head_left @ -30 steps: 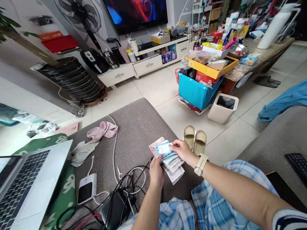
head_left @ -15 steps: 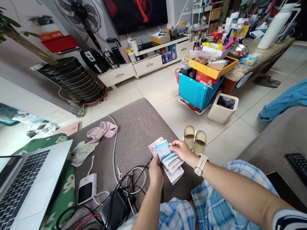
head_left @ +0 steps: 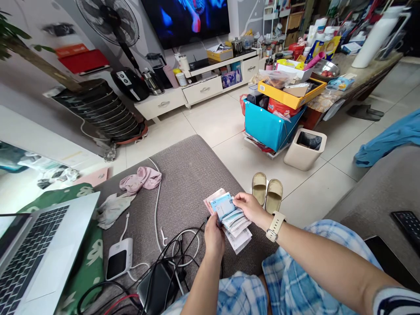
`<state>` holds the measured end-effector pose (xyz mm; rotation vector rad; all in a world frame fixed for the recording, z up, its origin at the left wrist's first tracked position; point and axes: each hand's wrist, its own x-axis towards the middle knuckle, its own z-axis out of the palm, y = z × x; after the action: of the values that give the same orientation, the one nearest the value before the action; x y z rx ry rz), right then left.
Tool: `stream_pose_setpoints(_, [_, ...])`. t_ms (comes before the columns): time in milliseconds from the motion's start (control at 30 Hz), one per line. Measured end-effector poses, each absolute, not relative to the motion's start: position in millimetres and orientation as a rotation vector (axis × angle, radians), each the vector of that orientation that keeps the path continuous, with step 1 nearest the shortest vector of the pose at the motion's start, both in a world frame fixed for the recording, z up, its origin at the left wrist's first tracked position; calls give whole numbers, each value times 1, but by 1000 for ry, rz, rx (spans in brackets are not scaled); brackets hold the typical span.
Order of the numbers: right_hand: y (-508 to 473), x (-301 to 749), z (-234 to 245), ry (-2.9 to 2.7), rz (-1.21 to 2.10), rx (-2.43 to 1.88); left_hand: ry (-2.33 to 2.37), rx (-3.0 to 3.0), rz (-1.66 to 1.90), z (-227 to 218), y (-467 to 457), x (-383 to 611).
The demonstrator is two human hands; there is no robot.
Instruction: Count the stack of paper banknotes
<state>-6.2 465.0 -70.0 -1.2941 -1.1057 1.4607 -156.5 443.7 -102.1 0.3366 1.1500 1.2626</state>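
Note:
Between my two hands is a fanned stack of paper tickets [head_left: 239,222], with blue, pink and white slips overlapping; the print on them is too small to read. My left hand [head_left: 214,234] grips the stack at its lower left, the thumb pressed on the front slip. A pinch of my right hand [head_left: 247,204], with a beige-strapped watch [head_left: 276,226] on the wrist, holds the right edge of the blue slip on top. The stack is above the grey sofa seat [head_left: 193,175], in front of my knees.
On the sofa lie an open laptop [head_left: 62,245], a white power bank [head_left: 119,259], tangled cables [head_left: 179,251], and a pink cloth [head_left: 144,177]. Slippers [head_left: 274,194], a beige bin [head_left: 303,151] and a blue storage box [head_left: 271,127] stand on the floor ahead.
My hands and the tickets have hardly moved. The picture on the television has turned from red to blue.

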Motion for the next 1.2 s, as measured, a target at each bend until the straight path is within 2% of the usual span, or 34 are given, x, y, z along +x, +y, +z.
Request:
stream_pose_setpoints(333, [466, -7, -72, -1086, 1459, -1285, 1173, 316, 1279, -88, 443, -151])
stream_pose_setpoints(1067, [468, -6, -77, -1085, 1501, -1248, 1171, 276, 1267, -90, 443, -153])
stream_pose_setpoints(1200, [467, -5, -74, -1151, 1466, -1349, 1184, 263, 1271, -92, 443, -154])
